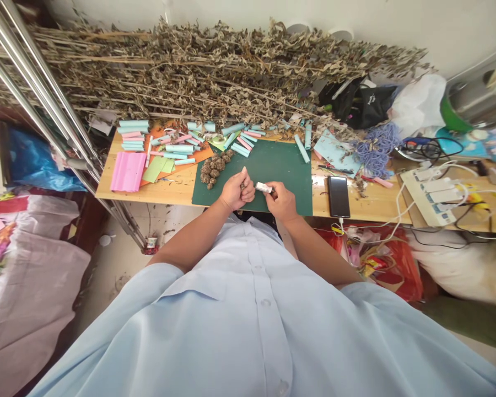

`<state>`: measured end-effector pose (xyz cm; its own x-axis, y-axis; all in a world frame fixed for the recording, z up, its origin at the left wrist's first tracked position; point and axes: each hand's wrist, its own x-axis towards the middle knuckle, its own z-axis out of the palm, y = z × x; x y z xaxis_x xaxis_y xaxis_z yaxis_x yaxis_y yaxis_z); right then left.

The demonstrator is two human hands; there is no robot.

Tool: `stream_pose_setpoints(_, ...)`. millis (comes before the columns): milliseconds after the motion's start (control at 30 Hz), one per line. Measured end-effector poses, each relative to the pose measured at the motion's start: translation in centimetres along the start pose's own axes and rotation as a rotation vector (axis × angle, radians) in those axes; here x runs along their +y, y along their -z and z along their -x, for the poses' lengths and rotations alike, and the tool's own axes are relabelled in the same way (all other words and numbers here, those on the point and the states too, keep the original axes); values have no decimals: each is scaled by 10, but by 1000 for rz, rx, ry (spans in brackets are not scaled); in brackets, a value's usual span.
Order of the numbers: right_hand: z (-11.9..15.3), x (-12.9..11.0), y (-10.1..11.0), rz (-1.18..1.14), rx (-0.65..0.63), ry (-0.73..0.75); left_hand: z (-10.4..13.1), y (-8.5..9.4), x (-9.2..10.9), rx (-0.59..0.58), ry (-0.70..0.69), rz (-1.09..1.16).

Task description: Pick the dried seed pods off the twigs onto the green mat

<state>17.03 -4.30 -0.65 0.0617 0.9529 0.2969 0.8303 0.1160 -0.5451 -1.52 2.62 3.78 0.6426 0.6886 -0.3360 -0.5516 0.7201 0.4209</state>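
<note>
Over the front edge of a green cutting mat [289, 165], my left hand [238, 190] is closed, its fingers curled in; what it holds, if anything, is hidden. To its right, my right hand [281, 200] pinches a small white object [264, 187] that points toward the left hand. Several brown, rough balls [215, 168] lie clustered on the mat's left part. Behind the hands and to the left are rolled paper tubes [179, 149] in blue and pink.
Dried plant stems [190, 71] cover the back of the wooden table [177, 191]. Pink paper [128, 171] lies left. A phone [338, 197] on a cable, purple yarn [376, 151] and a power strip [430, 193] are to the right. Metal poles [45, 82] stand at the left.
</note>
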Motion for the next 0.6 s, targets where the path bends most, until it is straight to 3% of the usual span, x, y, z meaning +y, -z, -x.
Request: stream_pose_setpoints(600,-1,-2,1,0,6,12,3,-8,3,67,41,67)
